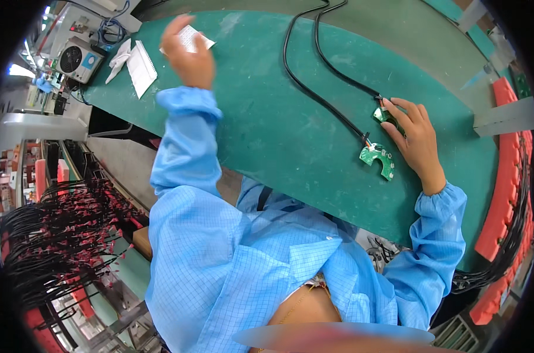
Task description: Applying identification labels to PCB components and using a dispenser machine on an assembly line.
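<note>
Left hand [190, 59] blurred, part-curled at white sheet [189, 37]; can't tell if gripping. Right hand [417, 138] half-open at upper green board [380, 114], grip unclear; lower board [377, 156] on bench [267, 117].

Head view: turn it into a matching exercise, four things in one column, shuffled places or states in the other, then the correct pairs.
Column one
1. left hand
2. right hand
3. lower C-shaped circuit board
4. white notepad

Column two
A. lies on the green table, wired to a black cable, with no hand on it
B. has its fingers around the upper circuit board
C. lies beside a crumpled white cloth
D. blurred, at a white sheet

Pairs: 1-D, 2-B, 3-A, 4-C
</note>
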`<state>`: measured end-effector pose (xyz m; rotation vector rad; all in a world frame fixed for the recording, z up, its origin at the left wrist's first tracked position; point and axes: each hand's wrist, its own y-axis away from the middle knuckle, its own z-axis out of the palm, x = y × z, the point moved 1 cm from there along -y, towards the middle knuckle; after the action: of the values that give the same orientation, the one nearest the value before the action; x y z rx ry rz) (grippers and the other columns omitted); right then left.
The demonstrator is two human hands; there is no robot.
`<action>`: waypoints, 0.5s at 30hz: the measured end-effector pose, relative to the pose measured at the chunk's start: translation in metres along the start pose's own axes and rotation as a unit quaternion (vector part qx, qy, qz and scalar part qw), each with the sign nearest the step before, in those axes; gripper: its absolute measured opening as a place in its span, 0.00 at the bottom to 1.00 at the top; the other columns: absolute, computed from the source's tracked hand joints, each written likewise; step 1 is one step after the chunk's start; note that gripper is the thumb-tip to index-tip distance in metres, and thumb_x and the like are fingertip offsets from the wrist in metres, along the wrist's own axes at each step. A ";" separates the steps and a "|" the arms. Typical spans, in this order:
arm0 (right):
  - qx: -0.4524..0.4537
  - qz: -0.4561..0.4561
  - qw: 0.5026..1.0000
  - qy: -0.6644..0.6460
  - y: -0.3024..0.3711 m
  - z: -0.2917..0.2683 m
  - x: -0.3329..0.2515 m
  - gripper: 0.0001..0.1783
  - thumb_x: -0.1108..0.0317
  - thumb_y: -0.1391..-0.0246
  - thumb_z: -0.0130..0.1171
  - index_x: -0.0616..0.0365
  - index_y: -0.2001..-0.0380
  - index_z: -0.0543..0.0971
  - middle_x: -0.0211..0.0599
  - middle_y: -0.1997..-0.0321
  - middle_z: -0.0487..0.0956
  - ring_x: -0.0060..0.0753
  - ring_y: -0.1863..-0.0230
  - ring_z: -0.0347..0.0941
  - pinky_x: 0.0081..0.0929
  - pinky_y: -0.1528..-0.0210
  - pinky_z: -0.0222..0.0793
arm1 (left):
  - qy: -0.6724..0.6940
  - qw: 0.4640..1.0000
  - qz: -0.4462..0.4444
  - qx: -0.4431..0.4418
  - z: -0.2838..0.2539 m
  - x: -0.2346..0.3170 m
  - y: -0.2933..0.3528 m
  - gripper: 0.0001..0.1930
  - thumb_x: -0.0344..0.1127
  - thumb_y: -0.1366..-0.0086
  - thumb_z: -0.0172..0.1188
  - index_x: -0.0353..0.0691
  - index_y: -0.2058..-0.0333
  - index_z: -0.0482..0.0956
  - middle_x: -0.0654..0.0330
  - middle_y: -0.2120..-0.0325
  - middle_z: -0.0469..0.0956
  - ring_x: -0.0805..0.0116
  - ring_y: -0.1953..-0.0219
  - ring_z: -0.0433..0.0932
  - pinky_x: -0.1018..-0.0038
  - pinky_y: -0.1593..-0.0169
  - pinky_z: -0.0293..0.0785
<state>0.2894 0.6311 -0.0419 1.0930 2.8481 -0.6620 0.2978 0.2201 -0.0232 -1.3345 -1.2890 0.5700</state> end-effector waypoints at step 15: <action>0.090 0.008 0.994 -0.060 -0.002 0.012 0.011 0.14 0.63 0.49 0.62 0.52 0.59 0.79 0.34 0.59 0.77 0.40 0.59 0.73 0.29 0.59 0.70 | 0.158 0.926 -0.230 -0.253 -0.030 -0.037 -0.023 0.16 0.34 0.39 0.61 0.37 0.53 0.77 0.63 0.67 0.79 0.77 0.71 0.74 0.81 0.65 0.71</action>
<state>0.2779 0.6317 -0.0539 1.0562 2.7181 -0.9635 0.3064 0.1699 -0.0077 -1.3919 -1.4612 -0.3202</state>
